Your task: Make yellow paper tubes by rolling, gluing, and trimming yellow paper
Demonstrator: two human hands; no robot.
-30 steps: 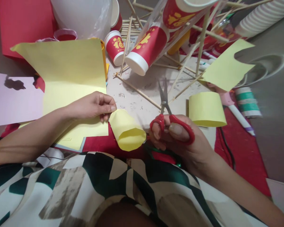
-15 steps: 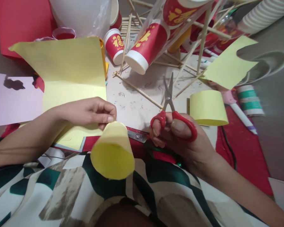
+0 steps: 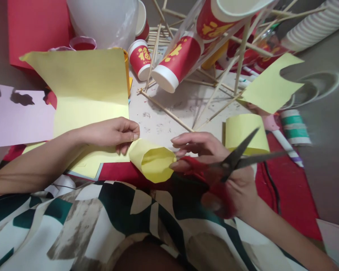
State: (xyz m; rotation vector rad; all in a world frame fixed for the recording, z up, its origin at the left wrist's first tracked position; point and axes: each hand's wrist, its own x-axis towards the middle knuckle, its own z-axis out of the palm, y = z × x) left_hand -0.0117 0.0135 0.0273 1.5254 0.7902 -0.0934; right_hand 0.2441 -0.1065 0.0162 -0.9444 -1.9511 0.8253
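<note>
My left hand [image 3: 115,132] pinches the near end of a rolled tube of yellow paper [image 3: 151,160], which points toward my lap with its open mouth facing me. My right hand [image 3: 214,165] holds red-handled scissors [image 3: 231,163] hooked on its lower fingers, blades apart and swung out to the right. Its forefingers stretch left and touch the rim of the tube. A large folded yellow sheet [image 3: 84,94] lies under my left forearm.
A frame of wooden sticks [image 3: 214,75] carries red and white paper cups [image 3: 176,62] at the back. A second yellow paper roll [image 3: 244,131], a yellow scrap [image 3: 269,84], tape rolls [image 3: 293,126], pink paper [image 3: 17,116] and red paper [image 3: 36,26] surround it.
The scissors swung from pointing away to pointing right, and my right fingers reached over to the tube's rim. The tube, tipped toward me half a second ago, lifted back level.
</note>
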